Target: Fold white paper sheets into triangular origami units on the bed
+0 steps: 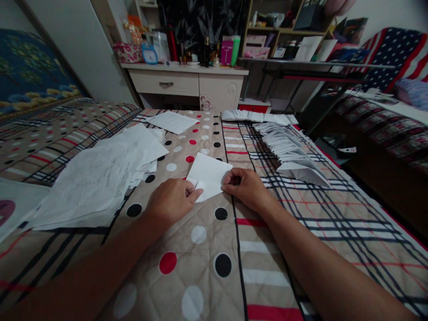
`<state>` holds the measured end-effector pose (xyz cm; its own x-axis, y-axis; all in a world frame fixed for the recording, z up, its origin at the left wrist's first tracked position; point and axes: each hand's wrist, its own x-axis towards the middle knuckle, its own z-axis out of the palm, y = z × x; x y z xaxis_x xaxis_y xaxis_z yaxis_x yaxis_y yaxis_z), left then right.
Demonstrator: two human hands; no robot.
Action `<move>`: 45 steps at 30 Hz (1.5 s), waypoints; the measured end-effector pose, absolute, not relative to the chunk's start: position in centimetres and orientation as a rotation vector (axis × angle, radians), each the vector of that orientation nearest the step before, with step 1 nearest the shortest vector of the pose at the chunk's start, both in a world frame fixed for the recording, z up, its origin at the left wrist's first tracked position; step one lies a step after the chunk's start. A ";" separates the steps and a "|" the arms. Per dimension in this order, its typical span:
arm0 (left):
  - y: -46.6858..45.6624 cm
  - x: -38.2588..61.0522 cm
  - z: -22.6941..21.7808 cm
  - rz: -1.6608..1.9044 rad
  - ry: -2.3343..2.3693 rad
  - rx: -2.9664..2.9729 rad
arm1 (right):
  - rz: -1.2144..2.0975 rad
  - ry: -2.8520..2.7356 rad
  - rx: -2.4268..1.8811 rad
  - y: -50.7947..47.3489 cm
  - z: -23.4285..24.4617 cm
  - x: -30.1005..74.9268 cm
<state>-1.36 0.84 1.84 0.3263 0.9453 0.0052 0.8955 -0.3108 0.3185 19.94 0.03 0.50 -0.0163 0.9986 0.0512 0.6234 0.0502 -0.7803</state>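
A small white sheet of paper [210,171] lies on the patterned bedspread [200,249] in front of me, with a fold showing along its near left part. My left hand [174,198] pinches its near left edge between thumb and curled fingers. On the opposite side, my right hand [244,185] grips the right edge the same way, fingers bent inward. Both wrists rest low over the bed.
A loose pile of written-on papers [90,178] spreads at the left, with a smaller paper stack [174,121] behind. Rows of folded papers [287,149] stand at the right. Beyond the bed are a white dresser [180,82] and a desk [301,62].
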 end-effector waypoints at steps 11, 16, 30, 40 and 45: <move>1.1 -1.2 2.0 0.206 1.675 2.379 | 0.769 -1.694 -1.626 0.1 0.3 19.9; 1.0 -1.1 2.0 0.174 1.673 2.391 | 0.774 -1.702 -1.635 0.1 0.3 19.9; 1.0 -1.2 1.2 0.346 1.726 2.272 | 0.752 -1.702 -1.636 0.0 0.5 19.9; 0.6 -1.2 0.9 0.348 1.774 2.315 | 0.751 -1.692 -1.618 0.0 0.4 19.9; -0.2 -0.7 1.1 0.458 1.592 2.573 | 0.744 -1.692 -1.626 0.0 0.4 19.9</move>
<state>-0.74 -0.19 1.12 0.4149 0.8856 0.2087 0.8612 -0.4563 0.2242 19.89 0.02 0.40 -0.0019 0.9970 0.0767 0.6169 0.0616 -0.7846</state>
